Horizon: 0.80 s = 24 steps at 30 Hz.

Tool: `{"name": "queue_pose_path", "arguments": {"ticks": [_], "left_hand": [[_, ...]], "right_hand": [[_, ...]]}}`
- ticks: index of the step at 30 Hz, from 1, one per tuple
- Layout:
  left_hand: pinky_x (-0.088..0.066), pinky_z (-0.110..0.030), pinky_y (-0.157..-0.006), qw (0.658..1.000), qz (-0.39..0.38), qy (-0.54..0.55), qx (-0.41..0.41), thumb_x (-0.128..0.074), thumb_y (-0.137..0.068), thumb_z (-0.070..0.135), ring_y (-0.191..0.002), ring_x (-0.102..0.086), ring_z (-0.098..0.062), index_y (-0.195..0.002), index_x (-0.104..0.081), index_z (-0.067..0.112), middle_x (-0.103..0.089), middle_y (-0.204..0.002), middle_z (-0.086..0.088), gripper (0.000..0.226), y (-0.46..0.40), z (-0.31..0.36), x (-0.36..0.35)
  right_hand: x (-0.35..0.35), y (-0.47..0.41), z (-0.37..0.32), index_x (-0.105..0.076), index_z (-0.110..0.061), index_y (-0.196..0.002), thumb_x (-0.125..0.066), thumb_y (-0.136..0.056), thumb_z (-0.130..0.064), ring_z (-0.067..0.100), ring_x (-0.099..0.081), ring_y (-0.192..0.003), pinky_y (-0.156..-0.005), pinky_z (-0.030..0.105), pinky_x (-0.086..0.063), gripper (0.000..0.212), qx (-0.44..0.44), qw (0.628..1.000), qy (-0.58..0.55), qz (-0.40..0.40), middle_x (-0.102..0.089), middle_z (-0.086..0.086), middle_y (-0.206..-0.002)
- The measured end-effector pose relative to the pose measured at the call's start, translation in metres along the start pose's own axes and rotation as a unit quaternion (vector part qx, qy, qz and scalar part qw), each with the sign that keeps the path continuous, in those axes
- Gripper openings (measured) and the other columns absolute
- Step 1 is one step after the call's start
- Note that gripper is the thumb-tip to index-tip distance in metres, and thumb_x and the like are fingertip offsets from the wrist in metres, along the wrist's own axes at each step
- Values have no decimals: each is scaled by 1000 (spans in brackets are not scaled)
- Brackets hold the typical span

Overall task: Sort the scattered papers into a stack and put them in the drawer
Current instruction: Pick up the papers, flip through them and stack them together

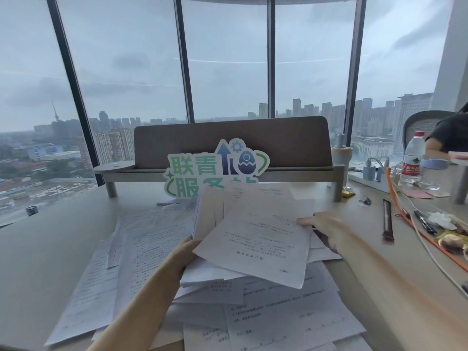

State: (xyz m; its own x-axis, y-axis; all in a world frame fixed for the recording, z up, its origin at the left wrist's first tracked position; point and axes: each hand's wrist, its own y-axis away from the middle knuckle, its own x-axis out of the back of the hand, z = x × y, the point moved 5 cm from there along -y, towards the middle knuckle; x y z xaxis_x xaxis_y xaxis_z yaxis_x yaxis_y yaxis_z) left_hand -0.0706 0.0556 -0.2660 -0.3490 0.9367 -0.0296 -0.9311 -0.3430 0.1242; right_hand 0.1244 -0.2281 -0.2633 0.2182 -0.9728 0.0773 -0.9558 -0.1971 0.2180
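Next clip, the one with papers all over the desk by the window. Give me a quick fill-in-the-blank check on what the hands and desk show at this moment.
1. The left hand grips a bundle of ____ from below.
2. The right hand touches the top sheet at its ____ edge.
3. The water bottle standing at the right has a ____ cap.
4. The green and blue sign stands ____ the lifted bundle.

Missing words: papers; right; red; behind
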Motion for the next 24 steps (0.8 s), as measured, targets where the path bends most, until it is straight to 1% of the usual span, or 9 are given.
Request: {"name": "queue_pose_path", "arguments": {"ticks": [3, 8, 11, 14, 16, 17, 19, 21, 24], "left_hand": [[-59, -29, -58, 1000, 26, -18, 0, -75, -85, 18, -72, -72, -26, -118, -64, 6, -75, -91, -13, 36, -6, -3, 3], [-53, -20, -51, 998, 52, -33, 3, -70, -89, 39, -68, -71, -17, -107, -65, 14, -73, -90, -5, 31, -2, 0, 5], [-59, -29, -71, 999, 35, -20, -16, -81, -71, 53, -84, -75, -25, -112, -68, 13, -77, -99, -9, 58, -4, 0, 5], [-59, -30, -72, 1000, 20, -13, -19, -78, -77, 40, -79, -74, -24, -106, -69, 13, -77, -92, -8, 40, -2, 1, 2], [-57, -25, -64, 999, 21, -21, -19, -73, -85, 33, -74, -73, -19, -98, -67, 17, -77, -85, -3, 22, 1, 3, -2], [-56, -23, -61, 999, 20, -26, -22, -72, -87, 32, -71, -74, -16, -96, -66, 19, -77, -80, 0, 17, 0, 2, -1], [-54, -18, -53, 999, 15, -33, -24, -70, -89, 28, -62, -73, -10, -92, -64, 21, -76, -69, 7, 10, -1, 2, -3], [-52, -14, -50, 999, 12, -34, -29, -69, -90, 26, -57, -71, -5, -91, -63, 21, -74, -64, 10, 7, -1, 2, -3], [-54, -16, -54, 999, 0, -33, -33, -69, -90, 29, -63, -73, -9, -95, -66, 19, -77, -72, 6, 12, 3, 6, -7]], "right_hand": [[3, -3, 4, -70, 1, -105, -82, -81, -13, 36, -72, -95, -94, 57, -55, 31, 1, 1000, 23, 5, -75, 19, -104], [10, 4, -4, -71, -6, -98, -69, -90, -48, 36, -73, -88, -86, 49, -57, 43, 8, 999, 30, 21, -76, 15, -95], [4, 15, -9, -67, -5, -100, -70, -93, -32, 30, -67, -94, -86, 39, -51, 28, 14, 999, 42, -12, -72, 10, -102], [2, 15, -6, -66, -3, -95, -73, -87, -2, 33, -69, -93, -85, 47, -57, 11, 37, 998, 55, -17, -73, 15, -102], [1, 16, -7, -68, -4, -94, -76, -86, -7, 32, -70, -93, -90, 46, -57, 13, 58, 996, 70, 2, -74, 13, -99], [0, 17, -9, -66, -3, -90, -75, -88, -14, 29, -69, -86, -83, 38, -57, 14, 69, 994, 79, 8, -74, 11, -94], [-2, 18, -9, -52, -7, -75, -67, -95, -26, 22, -52, -65, -60, 28, -36, 32, 71, 993, 95, 25, -60, 7, -77], [-4, 22, -11, -43, -13, -73, -59, -100, -33, 20, -38, -62, -57, 31, -24, 38, 64, 990, 116, 41, -45, 6, -75], [-15, 25, -7, -58, -7, -89, -62, -99, -27, 28, -63, -80, -74, 32, -50, 22, 35, 991, 128, 1, -65, 11, -92]]}}
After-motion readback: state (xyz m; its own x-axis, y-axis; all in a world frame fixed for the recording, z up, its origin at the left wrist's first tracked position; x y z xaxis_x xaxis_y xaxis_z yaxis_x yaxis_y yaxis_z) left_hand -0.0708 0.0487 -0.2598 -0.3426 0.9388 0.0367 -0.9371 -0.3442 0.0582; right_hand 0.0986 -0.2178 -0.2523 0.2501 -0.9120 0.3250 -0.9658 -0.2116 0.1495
